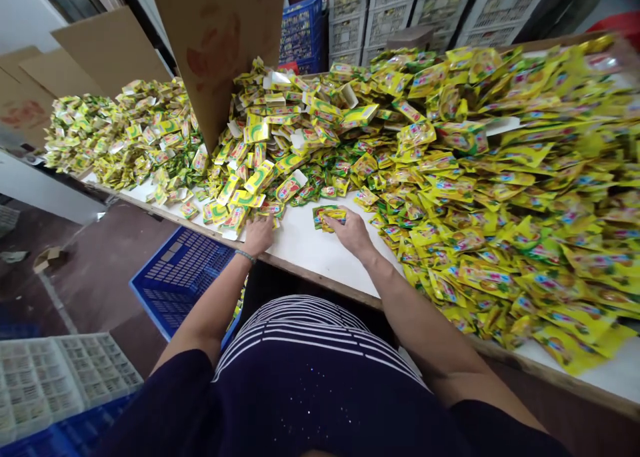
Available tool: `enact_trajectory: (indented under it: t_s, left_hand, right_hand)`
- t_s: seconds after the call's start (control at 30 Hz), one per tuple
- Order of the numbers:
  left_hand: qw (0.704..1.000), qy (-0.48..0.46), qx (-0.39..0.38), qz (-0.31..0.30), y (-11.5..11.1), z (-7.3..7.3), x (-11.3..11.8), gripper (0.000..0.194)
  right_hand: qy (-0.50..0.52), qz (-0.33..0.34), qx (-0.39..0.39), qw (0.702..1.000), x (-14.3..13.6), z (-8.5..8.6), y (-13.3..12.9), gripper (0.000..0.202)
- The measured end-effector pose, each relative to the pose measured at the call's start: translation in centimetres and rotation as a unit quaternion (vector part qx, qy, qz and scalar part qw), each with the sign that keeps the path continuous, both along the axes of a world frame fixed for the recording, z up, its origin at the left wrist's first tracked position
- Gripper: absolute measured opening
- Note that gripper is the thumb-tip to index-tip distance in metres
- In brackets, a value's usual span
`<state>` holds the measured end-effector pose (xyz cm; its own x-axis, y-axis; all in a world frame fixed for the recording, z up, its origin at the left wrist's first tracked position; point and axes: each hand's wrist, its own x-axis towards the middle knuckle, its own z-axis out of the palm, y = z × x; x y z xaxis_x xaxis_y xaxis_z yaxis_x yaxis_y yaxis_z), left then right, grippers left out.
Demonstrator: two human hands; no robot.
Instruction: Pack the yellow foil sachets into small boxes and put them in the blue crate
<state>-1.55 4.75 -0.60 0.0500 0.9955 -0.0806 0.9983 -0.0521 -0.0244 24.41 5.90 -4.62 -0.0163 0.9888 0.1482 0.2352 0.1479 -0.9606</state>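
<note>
My right hand (354, 232) is closed around a few small yellow-and-green packets (327, 217), held just above the white tabletop (320, 254). My left hand (259, 236), with a beaded band on its wrist, rests at the near edge of a pile of small yellow-and-green cartons (260, 177). Its fingers reach out against the cartons there, and their tips are partly hidden. To the right of my right hand spreads a large heap of shiny yellow pouches (480, 230).
A tall cardboard sheet (220, 44) stands between two carton piles. Below the table's front edge is a blue plastic crate (175, 264). White crates (65, 370) stand at lower left, and stacked white crates (395, 10) stand behind the table.
</note>
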Motion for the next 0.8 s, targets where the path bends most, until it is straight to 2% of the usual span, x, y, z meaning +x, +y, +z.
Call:
enact_trajectory:
  t_s: [0.13, 0.17, 0.23, 0.33, 0.4, 0.5, 0.57, 0.67, 0.73, 0.8]
  left_hand:
    - [1.0, -0.024, 0.014, 0.006, 1.0, 0.0, 0.4, 0.043]
    - [0.998, -0.058, 0.023, 0.006, 1.1, 0.2, 0.8, 0.037]
    - [0.982, -0.183, 0.033, -0.007, 1.2, 0.4, 2.0, 0.033]
    - [0.908, -0.416, -0.007, -0.045, 0.9, 0.1, 4.6, 0.034]
    - [0.851, -0.522, -0.049, -0.04, 0.5, -0.6, 6.4, 0.038]
    - [0.778, -0.62, -0.106, 0.006, -0.3, -1.8, 8.2, 0.046]
    - [0.743, -0.654, -0.137, 0.028, -0.6, -2.5, 8.7, 0.05]
    - [0.732, -0.661, -0.163, 0.024, -0.7, -3.0, 9.1, 0.048]
    - [0.739, -0.652, -0.168, 0.011, -0.6, -3.1, 9.2, 0.046]
    - [0.761, -0.627, -0.165, -0.006, -0.5, -3.0, 9.4, 0.042]
  right_hand:
    - [-0.006, -0.019, 0.011, 1.0, 0.1, 0.1, 0.2, 0.03]
    - [0.0, -0.014, 0.013, 1.0, 0.1, 0.3, 0.2, 0.03]
    - [0.024, 0.0, 0.02, 1.0, 0.0, 0.7, 0.1, 0.031]
    - [0.032, 0.002, 0.048, 0.998, 0.1, 1.4, 0.0, 0.031]
    - [-0.029, 0.008, 0.061, 0.998, 0.4, 1.6, 0.1, 0.025]
    - [-0.164, 0.051, 0.055, 0.984, 1.1, 1.8, 0.2, 0.015]
    - [-0.218, 0.078, 0.05, 0.972, 1.6, 1.9, 0.2, 0.012]
    - [-0.241, 0.113, 0.055, 0.962, 2.2, 2.1, 0.3, 0.012]
    - [-0.229, 0.14, 0.043, 0.962, 2.7, 2.2, 0.5, 0.011]
    - [-0.2, 0.162, 0.008, 0.966, 3.1, 2.2, 0.6, 0.009]
